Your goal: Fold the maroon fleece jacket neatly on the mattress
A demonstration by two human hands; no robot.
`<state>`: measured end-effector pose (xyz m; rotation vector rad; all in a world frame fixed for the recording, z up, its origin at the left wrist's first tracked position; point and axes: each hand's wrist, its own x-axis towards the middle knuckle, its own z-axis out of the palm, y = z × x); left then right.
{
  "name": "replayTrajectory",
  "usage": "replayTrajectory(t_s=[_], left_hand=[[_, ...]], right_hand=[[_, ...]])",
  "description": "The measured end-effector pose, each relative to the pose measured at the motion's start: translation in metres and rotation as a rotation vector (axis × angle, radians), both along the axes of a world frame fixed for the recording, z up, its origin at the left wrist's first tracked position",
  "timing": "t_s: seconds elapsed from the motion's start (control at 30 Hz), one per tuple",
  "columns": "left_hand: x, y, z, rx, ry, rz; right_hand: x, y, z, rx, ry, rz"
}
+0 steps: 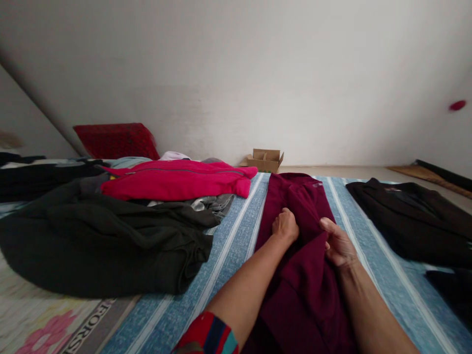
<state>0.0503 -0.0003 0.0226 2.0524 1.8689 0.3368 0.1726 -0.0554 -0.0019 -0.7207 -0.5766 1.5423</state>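
Note:
A maroon garment [295, 295] lies lengthwise before me on a blue and white striped sheet [217, 275]; folds hide its exact kind. My left hand [286, 226] is closed on the cloth near its middle, knuckles up. On the garment's right side, my right hand [337, 243] pinches a raised fold between thumb and fingers. The far end of the garment rests flat on the sheet, while its near end runs out of view below.
Left lie a dark green garment [110, 241] and a bright pink zipped top [180, 179] on other clothes. Black clothing [413, 216] rests at right. Behind stand an open cardboard box [265, 160] and a red patterned object [116, 140] by the wall.

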Motion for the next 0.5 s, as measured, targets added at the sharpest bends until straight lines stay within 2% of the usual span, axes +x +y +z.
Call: replayTrajectory(t_s=[0.23,0.5], left_hand=[[0.009,0.014,-0.005,0.076,-0.018,0.054],[0.003,0.035,-0.008,0.013,-0.067,0.089]], right_hand=[[0.001,0.003,0.002,0.033,0.042,-0.006],[0.001,0.004,0.002,0.066,0.100,-0.002]])
